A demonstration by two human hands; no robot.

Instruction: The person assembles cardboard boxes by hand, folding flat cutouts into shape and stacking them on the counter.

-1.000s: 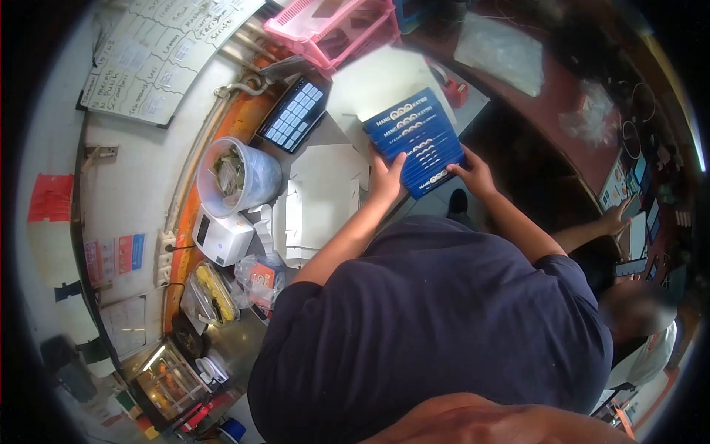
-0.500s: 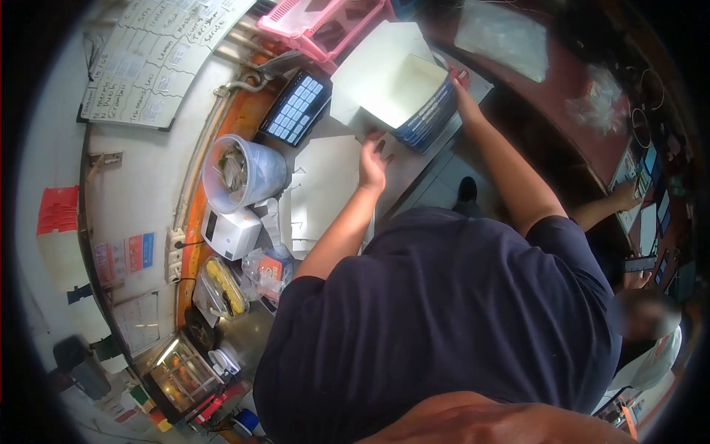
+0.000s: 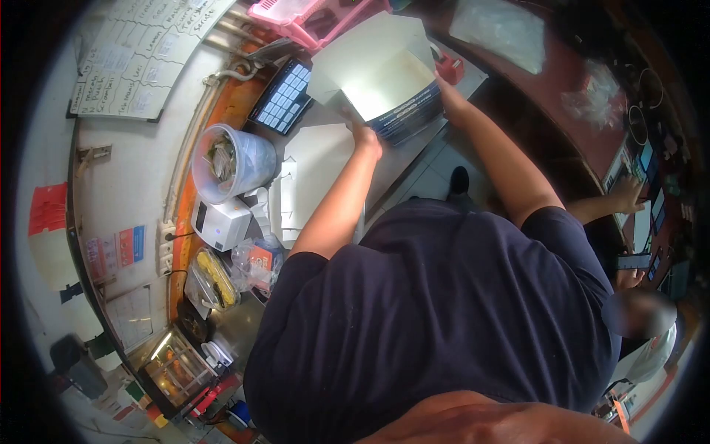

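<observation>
An open cardboard box [image 3: 399, 122], white inside and dark blue with print outside, stands tilted above the counter with its lid flap [image 3: 370, 55] raised. My left hand [image 3: 366, 140] grips its near left corner, the fingertips partly hidden by the box. At the opposite end my right hand [image 3: 452, 102] is closed on the side wall. Just beyond that hand sits a red object [image 3: 450, 69] whose kind I cannot make out. Flat white cardboard blanks [image 3: 318, 174] lie on the counter beside my left forearm.
Left of the box are a touchscreen terminal [image 3: 282, 98], a clear plastic bucket [image 3: 248, 166] and a white printer [image 3: 222, 222]. A pink basket [image 3: 285, 16] stands behind. At right, another person's hand [image 3: 629, 194] is over a dark red counter [image 3: 569, 118] holding plastic bags and phones.
My left hand has gone from spread fingers beside the box to gripping its corner. The box has shifted slightly left in view. The other person's hand has risen a little.
</observation>
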